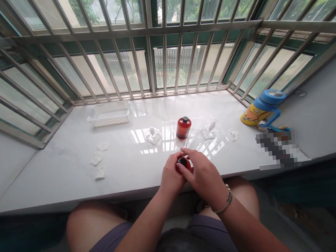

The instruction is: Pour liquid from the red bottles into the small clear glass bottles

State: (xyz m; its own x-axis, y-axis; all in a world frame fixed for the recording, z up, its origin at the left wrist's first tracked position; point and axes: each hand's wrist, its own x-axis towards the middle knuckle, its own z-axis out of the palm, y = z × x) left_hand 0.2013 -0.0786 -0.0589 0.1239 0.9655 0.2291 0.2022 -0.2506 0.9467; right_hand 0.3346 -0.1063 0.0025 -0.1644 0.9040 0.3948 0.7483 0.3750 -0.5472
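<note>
Close to the front edge of the white sill, my left hand (171,173) is wrapped around a small red bottle (188,165) with a dark top (182,162). From the other side my right hand (204,174) closes on the same bottle, its thumb and fingers curled about the dark top. The fingers hide most of the bottle. Just beyond the hands stands a second red, see-through bottle (183,129) with a black cap, upright. Clear plastic pieces (152,136) sit to its left, and a similar clear piece (210,130) to its right.
A white perforated basket (109,119) lies at the back left. Several crumpled white scraps (96,160) are on the left, another scrap (234,135) on the right. At right a blue-and-yellow handled flask (257,109) stands near a pixelated patch (276,150). Metal bars (145,32) enclose the window.
</note>
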